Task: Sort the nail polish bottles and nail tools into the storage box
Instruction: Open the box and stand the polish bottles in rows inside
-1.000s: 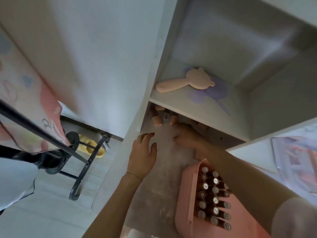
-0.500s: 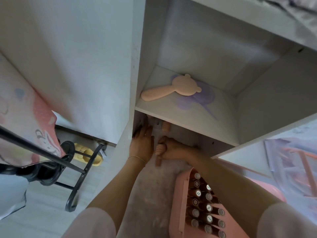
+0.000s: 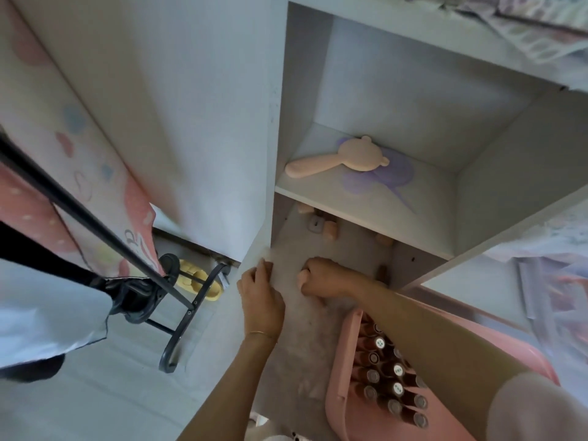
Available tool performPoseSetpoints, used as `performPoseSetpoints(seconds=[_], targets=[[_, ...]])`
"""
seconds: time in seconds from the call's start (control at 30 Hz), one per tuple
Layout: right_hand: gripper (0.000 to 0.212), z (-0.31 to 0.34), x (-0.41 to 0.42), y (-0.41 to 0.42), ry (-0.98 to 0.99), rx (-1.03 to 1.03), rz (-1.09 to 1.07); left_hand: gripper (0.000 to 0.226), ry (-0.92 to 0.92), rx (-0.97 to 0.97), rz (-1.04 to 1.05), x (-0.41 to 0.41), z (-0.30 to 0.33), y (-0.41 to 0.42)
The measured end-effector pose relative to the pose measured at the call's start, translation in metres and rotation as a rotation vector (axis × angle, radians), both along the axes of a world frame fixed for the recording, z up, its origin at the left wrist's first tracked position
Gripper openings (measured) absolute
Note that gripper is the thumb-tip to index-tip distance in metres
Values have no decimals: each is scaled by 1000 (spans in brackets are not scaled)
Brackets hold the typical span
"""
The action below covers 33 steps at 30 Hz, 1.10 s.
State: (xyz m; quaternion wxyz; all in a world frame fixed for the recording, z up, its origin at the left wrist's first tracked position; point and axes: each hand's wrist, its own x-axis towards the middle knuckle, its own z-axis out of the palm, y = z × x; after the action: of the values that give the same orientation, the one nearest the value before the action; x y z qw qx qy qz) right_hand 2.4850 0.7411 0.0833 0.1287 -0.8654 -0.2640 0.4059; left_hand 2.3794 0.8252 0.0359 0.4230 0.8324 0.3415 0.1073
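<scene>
Pink storage box sits at the bottom right, with rows of nail polish bottles standing inside it. Right hand is clenched around a small peach-coloured item, can't tell exactly what, on the fluffy white mat just in front of the box. Left hand rests flat and relaxed on the mat's left edge. More small peach bits lie under the shelf; a bear-shaped brush lies on the shelf above.
</scene>
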Motion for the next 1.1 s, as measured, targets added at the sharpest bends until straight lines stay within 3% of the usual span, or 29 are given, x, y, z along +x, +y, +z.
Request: performPoseSetpoints(seconds=[0.07,0.2,0.27,0.33,0.43,0.7,0.8,0.9,1.1], targets=[[14,16,-5,1,-4,83,26,51,-10,-89,167,-7,10,-3],[12,59,-18,0,-132,246,81,21,-261,-313,337,-28,39,-7],[20,78,-29,-10,-118,362,14,34,-360,-525,377,-38,59,-13],[24,97,-42,-27,-46,486,-96,39,-450,-634,311,-44,78,-21],[25,115,-65,-64,49,624,-300,38,-425,-600,135,-46,102,-34],[20,101,-108,-184,-15,767,-856,23,-296,-533,-166,-38,111,-81],[16,86,-118,-222,-103,672,-909,29,-211,-413,-246,-35,100,-96],[14,58,-125,-244,-217,429,-923,35,-216,-238,-295,-38,93,-107],[16,9,-122,-245,-479,21,-608,36,-241,-143,-266,-42,88,-121]])
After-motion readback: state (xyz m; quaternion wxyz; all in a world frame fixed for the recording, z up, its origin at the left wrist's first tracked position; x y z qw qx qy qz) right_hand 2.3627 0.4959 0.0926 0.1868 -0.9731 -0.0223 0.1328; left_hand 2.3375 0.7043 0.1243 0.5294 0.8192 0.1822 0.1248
